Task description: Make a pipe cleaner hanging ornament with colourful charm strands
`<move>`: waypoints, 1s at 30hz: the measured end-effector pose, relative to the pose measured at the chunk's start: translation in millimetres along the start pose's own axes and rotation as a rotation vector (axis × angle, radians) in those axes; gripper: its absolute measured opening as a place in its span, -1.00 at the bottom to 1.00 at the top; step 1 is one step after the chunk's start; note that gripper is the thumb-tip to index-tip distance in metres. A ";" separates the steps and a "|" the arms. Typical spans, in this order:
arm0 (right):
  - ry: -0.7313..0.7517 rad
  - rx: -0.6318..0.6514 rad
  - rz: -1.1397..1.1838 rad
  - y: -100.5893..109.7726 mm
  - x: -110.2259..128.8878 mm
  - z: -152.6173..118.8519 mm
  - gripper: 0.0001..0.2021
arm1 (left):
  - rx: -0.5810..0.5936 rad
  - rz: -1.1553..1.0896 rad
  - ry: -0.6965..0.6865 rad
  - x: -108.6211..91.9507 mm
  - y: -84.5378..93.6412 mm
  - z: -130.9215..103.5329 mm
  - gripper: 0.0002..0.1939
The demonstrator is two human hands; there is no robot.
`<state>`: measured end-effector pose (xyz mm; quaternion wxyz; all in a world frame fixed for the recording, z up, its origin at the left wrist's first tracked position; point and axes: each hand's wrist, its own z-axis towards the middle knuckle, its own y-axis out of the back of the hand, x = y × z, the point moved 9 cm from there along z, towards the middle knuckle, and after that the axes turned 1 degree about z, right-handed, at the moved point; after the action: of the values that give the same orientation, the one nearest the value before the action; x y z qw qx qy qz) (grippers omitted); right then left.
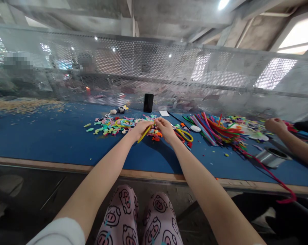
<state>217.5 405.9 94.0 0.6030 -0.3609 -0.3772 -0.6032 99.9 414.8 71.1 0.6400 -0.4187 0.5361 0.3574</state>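
Over the blue table, my left hand (141, 128) and my right hand (165, 128) meet at a yellow loop (144, 134). The left fingers are wrapped round the loop, which hangs below them. My right fingertips pinch its upper end beside the left ones. Behind and to the left of my hands lies a pile of small colourful pieces (106, 127), with yellow and blue rings (124, 123) on it. Just right of my right hand another yellow loop (186, 135) rests on the table near orange and red pieces.
A black phone (148, 103) stands upright against the mesh screen (154, 64). Bundled fuzzy stems (212, 127), a white oval (195, 128) and a metal spool (272, 157) lie right. Another person's hand (276, 126) is at far right. The table's wooden edge (143, 174) runs in front.
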 end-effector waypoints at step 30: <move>-0.123 -0.505 0.544 56.2 -22.3 0.8 -0.62 | -0.387 0.055 -0.250 -13.1 41.7 -3.0 -0.74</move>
<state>274.0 417.4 75.6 0.6094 -0.6207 -0.1424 -0.4723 58.7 428.4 77.4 0.5994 -0.4713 0.3853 0.5197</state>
